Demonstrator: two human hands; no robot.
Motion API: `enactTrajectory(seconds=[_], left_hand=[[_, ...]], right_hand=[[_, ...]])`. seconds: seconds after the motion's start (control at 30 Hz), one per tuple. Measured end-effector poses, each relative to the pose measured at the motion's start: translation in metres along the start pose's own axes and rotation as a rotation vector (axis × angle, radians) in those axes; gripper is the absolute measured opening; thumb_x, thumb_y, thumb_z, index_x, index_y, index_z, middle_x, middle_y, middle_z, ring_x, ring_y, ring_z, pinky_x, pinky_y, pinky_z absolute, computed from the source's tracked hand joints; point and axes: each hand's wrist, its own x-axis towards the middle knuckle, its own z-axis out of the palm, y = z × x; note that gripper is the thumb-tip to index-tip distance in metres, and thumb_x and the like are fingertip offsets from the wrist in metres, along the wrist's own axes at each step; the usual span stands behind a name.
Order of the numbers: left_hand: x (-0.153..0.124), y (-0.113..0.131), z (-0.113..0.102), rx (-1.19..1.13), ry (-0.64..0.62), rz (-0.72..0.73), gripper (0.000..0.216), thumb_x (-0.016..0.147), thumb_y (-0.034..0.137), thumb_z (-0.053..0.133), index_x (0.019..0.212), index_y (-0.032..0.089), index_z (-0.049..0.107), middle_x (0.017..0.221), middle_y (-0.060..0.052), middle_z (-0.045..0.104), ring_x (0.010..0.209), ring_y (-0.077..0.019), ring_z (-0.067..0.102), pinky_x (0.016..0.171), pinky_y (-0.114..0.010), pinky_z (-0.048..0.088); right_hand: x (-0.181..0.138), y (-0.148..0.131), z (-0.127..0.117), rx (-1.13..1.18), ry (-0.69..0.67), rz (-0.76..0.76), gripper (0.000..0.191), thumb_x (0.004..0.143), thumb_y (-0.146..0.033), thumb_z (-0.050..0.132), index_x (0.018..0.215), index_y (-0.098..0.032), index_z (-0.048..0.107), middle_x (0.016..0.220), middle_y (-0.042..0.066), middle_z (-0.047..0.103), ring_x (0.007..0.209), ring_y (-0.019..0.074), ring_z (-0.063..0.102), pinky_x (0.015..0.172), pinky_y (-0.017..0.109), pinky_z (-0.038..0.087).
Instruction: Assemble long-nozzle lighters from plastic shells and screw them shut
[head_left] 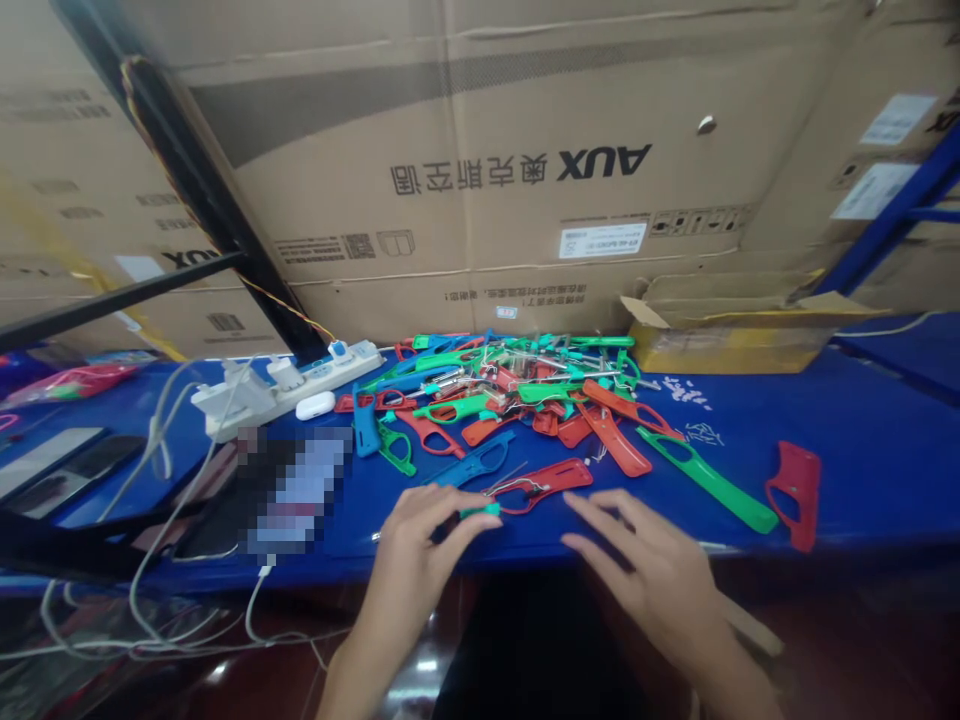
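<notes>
My left hand [424,525] pinches a small teal plastic piece [484,510] between thumb and fingers, low over the table's front edge. Just beyond it lies a red plastic lighter shell [551,482] with a finger loop and thin wires on it. My right hand [637,550] is to the right of that shell, thumb and fingers apart, holding nothing. Farther back is a heap of red, green and blue shells with metal tubes [517,375]. A blue shell half [472,462] lies in front of the heap. On the right are a green shell [709,480] and a red handle piece [796,495].
A power strip [322,372] with plugs and a white earbud case [315,405] stand left of the heap. A phone [300,495] on a cable lies nearer. An open yellow carton [727,335] is at the back right, with small white parts [684,392] before it.
</notes>
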Motion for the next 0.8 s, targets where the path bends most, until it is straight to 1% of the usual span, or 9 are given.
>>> enactTrajectory(seconds=[0.1, 0.17, 0.23, 0.3, 0.4, 0.47, 0.57, 0.67, 0.8], left_hand=[[0.007, -0.005, 0.0, 0.025, -0.081, 0.125, 0.017, 0.098, 0.04, 0.063, 0.098, 0.031, 0.077, 0.091, 0.002, 0.079, 0.078, -0.019, 0.069, 0.084, -0.037, 0.046], [0.012, -0.01, -0.001, 0.051, -0.113, 0.191, 0.018, 0.102, 0.033, 0.058, 0.107, 0.032, 0.076, 0.096, 0.001, 0.08, 0.08, -0.0189, 0.07, 0.085, -0.038, 0.046], [0.016, -0.014, -0.002, 0.096, -0.126, 0.237, 0.024, 0.104, 0.027, 0.053, 0.114, 0.034, 0.074, 0.101, 0.001, 0.081, 0.084, -0.0191, 0.072, 0.09, -0.041, 0.045], [0.019, -0.017, -0.003, 0.146, -0.093, 0.229, 0.028, 0.105, 0.025, 0.052, 0.121, 0.037, 0.071, 0.105, 0.002, 0.08, 0.087, -0.019, 0.073, 0.098, -0.044, 0.043], [0.021, -0.015, 0.0, 0.172, -0.029, 0.15, 0.034, 0.103, 0.028, 0.056, 0.136, 0.037, 0.06, 0.103, 0.002, 0.081, 0.09, -0.0185, 0.074, 0.107, -0.047, 0.038], [0.023, -0.011, 0.002, 0.179, -0.038, 0.118, 0.028, 0.103, 0.029, 0.056, 0.13, 0.034, 0.063, 0.104, 0.002, 0.081, 0.09, -0.0181, 0.074, 0.109, -0.046, 0.038], [0.026, -0.004, 0.006, 0.205, -0.099, 0.106, 0.019, 0.104, 0.024, 0.052, 0.11, 0.031, 0.069, 0.106, 0.003, 0.08, 0.091, -0.0178, 0.073, 0.106, -0.045, 0.038], [0.028, 0.001, 0.009, 0.235, -0.099, 0.101, 0.017, 0.101, 0.02, 0.056, 0.104, 0.03, 0.069, 0.101, 0.005, 0.079, 0.089, -0.018, 0.072, 0.103, -0.045, 0.037], [0.023, 0.006, 0.014, 0.215, -0.069, 0.122, 0.011, 0.098, 0.019, 0.062, 0.098, 0.028, 0.068, 0.096, 0.006, 0.078, 0.086, -0.0174, 0.069, 0.101, -0.044, 0.037]], right_hand=[[0.015, 0.02, 0.009, -0.106, -0.052, -0.096, 0.036, 0.105, -0.045, 0.048, 0.123, -0.025, 0.072, 0.104, 0.007, 0.073, 0.084, 0.0176, 0.071, 0.074, 0.03, 0.056], [0.02, 0.023, 0.014, -0.123, -0.085, -0.129, 0.036, 0.106, -0.043, 0.046, 0.121, -0.025, 0.073, 0.106, 0.007, 0.072, 0.088, 0.0181, 0.071, 0.076, 0.031, 0.056], [0.022, 0.023, 0.016, -0.129, -0.115, -0.142, 0.038, 0.106, -0.044, 0.044, 0.123, -0.025, 0.072, 0.109, 0.008, 0.072, 0.091, 0.0196, 0.071, 0.078, 0.033, 0.057], [0.024, 0.022, 0.015, -0.128, -0.151, -0.151, 0.04, 0.107, -0.046, 0.042, 0.124, -0.025, 0.072, 0.111, 0.009, 0.071, 0.092, 0.0205, 0.07, 0.078, 0.035, 0.057], [0.024, 0.021, 0.014, -0.131, -0.183, -0.165, 0.042, 0.107, -0.047, 0.04, 0.125, -0.025, 0.071, 0.111, 0.009, 0.071, 0.093, 0.0209, 0.071, 0.078, 0.035, 0.057], [0.023, 0.022, 0.016, -0.139, -0.19, -0.155, 0.042, 0.107, -0.047, 0.039, 0.125, -0.026, 0.072, 0.112, 0.009, 0.071, 0.092, 0.0206, 0.071, 0.078, 0.035, 0.057], [0.021, 0.021, 0.02, -0.162, -0.204, -0.112, 0.047, 0.107, -0.052, 0.036, 0.123, -0.027, 0.072, 0.117, 0.009, 0.07, 0.095, 0.0217, 0.071, 0.078, 0.035, 0.057], [0.02, 0.02, 0.023, -0.175, -0.214, -0.124, 0.053, 0.105, -0.058, 0.032, 0.125, -0.027, 0.069, 0.12, 0.009, 0.07, 0.096, 0.0236, 0.071, 0.076, 0.038, 0.059], [0.02, 0.021, 0.022, -0.169, -0.185, -0.167, 0.052, 0.106, -0.056, 0.03, 0.125, -0.025, 0.068, 0.117, 0.008, 0.072, 0.094, 0.0232, 0.072, 0.075, 0.038, 0.059]])
